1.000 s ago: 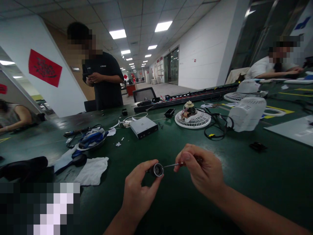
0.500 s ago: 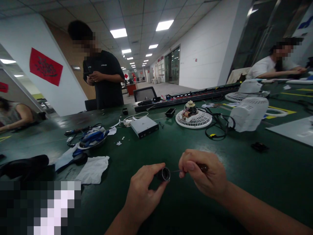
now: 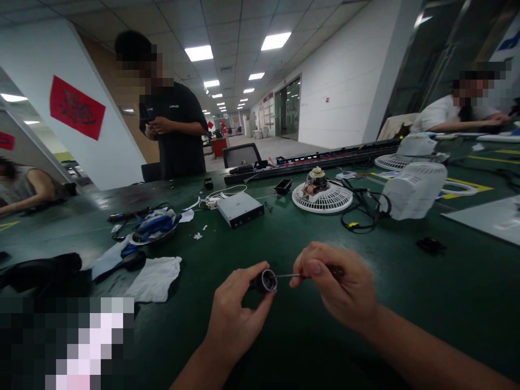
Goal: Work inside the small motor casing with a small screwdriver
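Observation:
Between the thumb and fingers of my left hand [image 3: 238, 309] is a small black cylindrical part [image 3: 268, 280], its round open end with a pale rim turned to the right. My right hand [image 3: 339, 284] is closed round the brown handle of a screwdriver [image 3: 287, 275]. The thin metal shaft points left, and its tip is at the rim of the cylinder; whether it reaches inside I cannot tell. Both hands are above the green table [image 3: 309, 346].
Ahead lie a grey disc drive [image 3: 240, 209], a small black tray [image 3: 283, 187] and a white fan grille with a motor [image 3: 322, 197]. At left are a bowl with blue cloth [image 3: 156, 226] and white paper [image 3: 156, 279]. A person [image 3: 174, 124] stands across the table.
The cylinder has moved slightly left and turned, showing more of its open end. More of the screwdriver shaft shows, and its tip is now at the cylinder's rim.

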A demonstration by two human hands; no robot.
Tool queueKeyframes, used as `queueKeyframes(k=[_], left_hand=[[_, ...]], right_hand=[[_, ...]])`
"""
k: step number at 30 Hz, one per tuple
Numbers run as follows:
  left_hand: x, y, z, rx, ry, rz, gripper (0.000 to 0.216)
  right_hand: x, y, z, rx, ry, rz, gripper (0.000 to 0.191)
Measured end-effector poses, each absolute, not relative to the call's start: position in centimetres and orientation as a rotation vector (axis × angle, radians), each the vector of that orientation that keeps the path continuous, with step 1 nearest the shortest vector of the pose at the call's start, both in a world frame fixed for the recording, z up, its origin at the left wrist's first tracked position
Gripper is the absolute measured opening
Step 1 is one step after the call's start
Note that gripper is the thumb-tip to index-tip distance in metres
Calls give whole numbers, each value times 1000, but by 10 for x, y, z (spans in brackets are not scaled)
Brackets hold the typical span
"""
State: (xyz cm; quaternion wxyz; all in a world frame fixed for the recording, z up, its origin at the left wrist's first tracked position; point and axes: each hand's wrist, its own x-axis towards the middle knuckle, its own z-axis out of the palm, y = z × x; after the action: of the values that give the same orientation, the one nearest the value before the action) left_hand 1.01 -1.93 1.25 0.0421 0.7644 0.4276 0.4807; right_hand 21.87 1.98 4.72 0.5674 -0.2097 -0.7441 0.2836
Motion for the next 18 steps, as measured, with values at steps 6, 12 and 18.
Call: queueKeyframes(k=[6, 12, 18], left_hand=[[11, -19, 16, 2333, 1302, 1449, 40], [14, -18, 18, 2305, 1262, 1475, 40], [21, -23, 19, 2325, 1230, 1447, 33]], right_hand=[[218, 22, 46, -506, -1716, 774, 36], [216, 25, 51, -547, -1638, 823, 40], [212, 27, 50, -652, -1537, 977, 45]])
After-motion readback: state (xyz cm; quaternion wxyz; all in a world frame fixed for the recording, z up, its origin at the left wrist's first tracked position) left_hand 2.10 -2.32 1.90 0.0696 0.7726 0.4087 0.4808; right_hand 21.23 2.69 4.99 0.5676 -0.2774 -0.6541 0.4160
